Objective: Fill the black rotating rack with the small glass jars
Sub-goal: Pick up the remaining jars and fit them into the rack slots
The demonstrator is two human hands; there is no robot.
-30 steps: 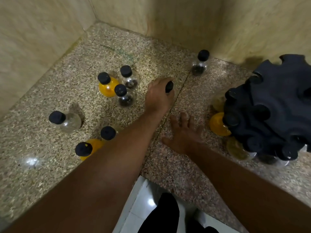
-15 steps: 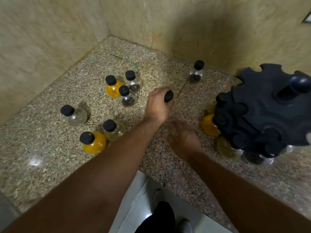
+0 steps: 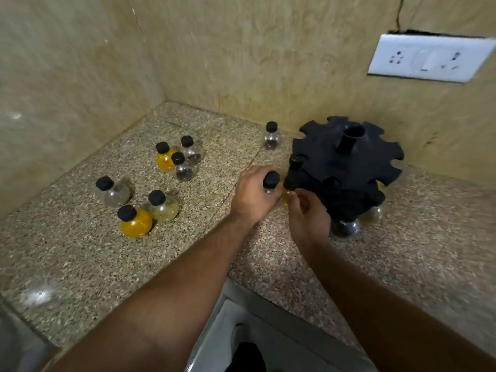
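Note:
The black rotating rack [image 3: 346,167] stands on the counter's right side, near the back wall. Several jars hang in its lower tier, among them a dark one [image 3: 345,228] and a pale one [image 3: 374,214]. My left hand [image 3: 252,197] grips a small glass jar by its neck, its black cap [image 3: 271,179] sticking up just left of the rack. My right hand [image 3: 308,216] is at the rack's lower left edge with its fingers curled; what they hold is hidden. Several loose jars stand on the left, including an orange one [image 3: 135,222], a clear one [image 3: 114,191] and a yellow one [image 3: 165,158].
A single jar [image 3: 271,136] stands by the back wall, left of the rack. The speckled stone counter [image 3: 80,264] sits in a corner between two beige walls. A white socket plate [image 3: 429,57] is on the wall above the rack. The counter's front edge runs near my forearms.
My left hand has carried its jar rightward, up to the rack. My right hand lifted off the counter and reached the rack's lower tier. The view tilted up.

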